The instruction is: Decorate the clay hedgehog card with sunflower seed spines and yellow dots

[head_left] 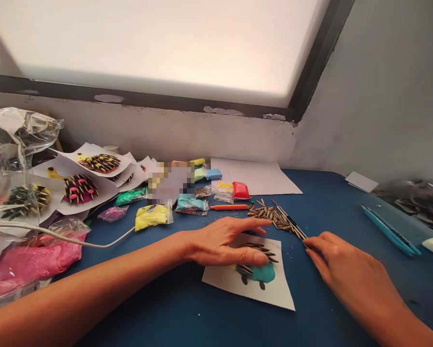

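My left hand [223, 241] reaches over a white paper card [270, 301], fingers stretched out and thumb above the picture. On the card is a teal clay shape [265, 275] with striped sunflower seeds stuck in it and small dark feet below. A yellow part is mostly hidden by my left hand. My right hand [341, 262] pinches the near end of a slim metal tool with a dark middle [291, 222]. Its far end points toward a pile of loose sunflower seeds [268, 215] behind the card.
Several clay packets, including yellow [151, 218], blue [191, 204] and red [241, 190], lie behind my left arm near an orange stick [229, 207]. Finished seed pictures [102, 163] are stacked at left by a white cable [106, 246] and pink cloth [39, 265]. Blue tweezers [389, 230] lie right.
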### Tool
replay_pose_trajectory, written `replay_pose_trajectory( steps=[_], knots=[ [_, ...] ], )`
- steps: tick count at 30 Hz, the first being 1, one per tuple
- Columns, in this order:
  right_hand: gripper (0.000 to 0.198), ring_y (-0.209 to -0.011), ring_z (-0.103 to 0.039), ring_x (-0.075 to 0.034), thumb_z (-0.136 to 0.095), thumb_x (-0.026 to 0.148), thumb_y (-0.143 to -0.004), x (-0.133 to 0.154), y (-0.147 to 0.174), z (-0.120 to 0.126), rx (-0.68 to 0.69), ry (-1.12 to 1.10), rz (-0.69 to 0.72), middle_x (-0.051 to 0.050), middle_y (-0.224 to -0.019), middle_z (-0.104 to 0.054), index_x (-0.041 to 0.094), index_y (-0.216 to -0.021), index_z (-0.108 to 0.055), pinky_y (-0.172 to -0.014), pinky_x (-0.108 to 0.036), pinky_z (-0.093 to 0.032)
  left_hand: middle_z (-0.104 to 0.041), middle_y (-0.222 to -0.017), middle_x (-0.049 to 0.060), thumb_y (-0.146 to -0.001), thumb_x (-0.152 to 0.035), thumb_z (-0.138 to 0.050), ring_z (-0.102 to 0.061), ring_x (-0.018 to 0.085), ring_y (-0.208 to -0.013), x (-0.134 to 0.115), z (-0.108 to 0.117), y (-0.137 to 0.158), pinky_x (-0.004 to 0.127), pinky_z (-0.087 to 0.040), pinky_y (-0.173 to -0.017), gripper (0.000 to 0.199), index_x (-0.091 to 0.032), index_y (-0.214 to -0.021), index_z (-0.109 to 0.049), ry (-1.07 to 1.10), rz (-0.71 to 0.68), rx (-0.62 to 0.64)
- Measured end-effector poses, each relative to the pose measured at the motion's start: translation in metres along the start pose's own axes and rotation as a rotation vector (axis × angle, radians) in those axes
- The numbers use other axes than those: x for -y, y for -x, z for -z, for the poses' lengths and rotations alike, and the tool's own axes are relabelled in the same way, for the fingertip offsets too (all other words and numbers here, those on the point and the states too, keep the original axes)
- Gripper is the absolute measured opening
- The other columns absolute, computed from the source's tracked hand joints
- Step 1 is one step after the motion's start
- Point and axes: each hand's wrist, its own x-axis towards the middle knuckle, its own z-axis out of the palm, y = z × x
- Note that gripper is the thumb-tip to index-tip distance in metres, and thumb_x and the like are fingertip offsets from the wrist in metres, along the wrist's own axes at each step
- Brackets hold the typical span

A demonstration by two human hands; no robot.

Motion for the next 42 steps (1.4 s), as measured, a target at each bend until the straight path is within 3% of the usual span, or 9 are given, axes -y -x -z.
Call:
replay_pose_trajectory(
  steps=[4, 7, 11, 14, 18, 23, 29, 34, 42],
  knots=[
    [0.030, -0.058, -0.068, -0.019, -0.044, 0.031, -0.086, -0.001, 0.000, -0.001, -0.032, 0.010, 0.014, -0.002, -0.078, -0.071, 0.024, -0.080, -0.072, -0.045, -0.029, -0.044, -0.049, -0.145, 0.008, -0.067, -0.056, -0.078, -0.043, 0.032, -0.134, 0.006, 0.000, 0.000, 0.046, -0.035, -0.110, 0.106, -0.029, -0.153, -0.022, -0.069, -0.009, 0.070],
    [0.030, -0.049, -0.063, -0.019, -0.042, 0.032, -0.085, -0.002, 0.002, -0.002, -0.081, -0.020, 0.047, -0.003, -0.073, -0.069, 0.024, -0.074, -0.068, -0.040, -0.029, -0.038, -0.040, -0.152, 0.010, -0.064, -0.054, -0.081, -0.035, 0.032, -0.140, 0.008, -0.001, 0.000, 0.046, -0.029, -0.115, 0.112, -0.025, -0.154, -0.021, -0.150, -0.069, 0.104],
    [0.031, -0.051, -0.064, -0.018, -0.041, 0.037, -0.088, 0.000, 0.007, 0.000, -0.131, -0.169, 0.096, -0.003, -0.074, -0.068, 0.025, -0.074, -0.066, -0.042, -0.028, -0.040, -0.031, -0.157, 0.009, -0.064, -0.055, -0.081, -0.028, 0.030, -0.144, 0.010, -0.005, 0.000, 0.043, -0.023, -0.119, 0.112, -0.022, -0.154, -0.022, -0.219, -0.098, 0.112],
    [0.028, -0.051, -0.064, -0.017, -0.043, 0.037, -0.088, 0.002, 0.009, 0.001, -0.075, -0.246, 0.127, -0.002, -0.072, -0.067, 0.026, -0.074, -0.064, -0.042, -0.027, -0.042, -0.027, -0.158, 0.009, -0.064, -0.056, -0.080, -0.023, 0.030, -0.146, 0.011, -0.006, 0.001, 0.044, -0.020, -0.120, 0.113, -0.022, -0.154, -0.021, -0.217, -0.073, 0.117],
    [0.025, -0.054, -0.064, -0.017, -0.044, 0.037, -0.087, 0.005, 0.007, 0.002, 0.003, -0.241, 0.141, 0.000, -0.073, -0.065, 0.027, -0.073, -0.062, -0.044, -0.027, -0.045, -0.028, -0.158, 0.009, -0.065, -0.057, -0.079, -0.020, 0.031, -0.147, 0.012, -0.007, 0.000, 0.046, -0.019, -0.120, 0.111, -0.023, -0.154, -0.022, -0.224, -0.062, 0.121],
    [0.030, -0.053, -0.062, -0.017, -0.039, 0.040, -0.090, 0.007, 0.007, 0.003, -0.030, -0.265, 0.138, -0.001, -0.074, -0.064, 0.027, -0.075, -0.061, -0.042, -0.026, -0.042, -0.031, -0.157, 0.008, -0.066, -0.057, -0.078, -0.022, 0.030, -0.147, 0.010, -0.008, -0.001, 0.045, -0.018, -0.120, 0.109, -0.022, -0.153, -0.023, -0.231, -0.083, 0.123],
    [0.025, -0.047, -0.058, -0.015, -0.043, 0.040, -0.090, 0.017, 0.013, 0.017, 0.006, -0.491, 0.163, 0.001, -0.061, -0.064, 0.027, -0.078, -0.061, -0.044, -0.025, -0.044, -0.028, -0.157, 0.011, -0.065, -0.059, -0.078, -0.021, 0.032, -0.147, 0.010, -0.009, -0.003, 0.048, -0.021, -0.119, 0.109, -0.019, -0.153, -0.026, -0.264, -0.053, 0.138],
    [0.022, -0.058, -0.063, -0.015, -0.048, 0.039, -0.091, 0.031, 0.020, 0.028, 0.091, -0.623, 0.272, 0.001, -0.074, -0.069, 0.028, -0.082, -0.065, -0.052, -0.023, -0.050, -0.031, -0.156, 0.011, -0.066, -0.059, -0.077, -0.018, 0.032, -0.147, 0.013, -0.009, -0.003, 0.049, -0.019, -0.119, 0.106, -0.016, -0.151, -0.030, -0.271, -0.089, 0.133],
    [0.022, -0.066, -0.067, -0.015, -0.050, 0.035, -0.094, 0.034, 0.022, 0.013, 0.042, -0.609, 0.359, -0.001, -0.084, -0.071, 0.029, -0.087, -0.070, -0.056, -0.023, -0.054, -0.033, -0.155, 0.007, -0.070, -0.056, -0.076, -0.020, 0.029, -0.147, 0.018, -0.010, -0.004, 0.046, -0.011, -0.122, 0.099, -0.020, -0.151, -0.031, -0.262, -0.161, 0.144]
  ],
)
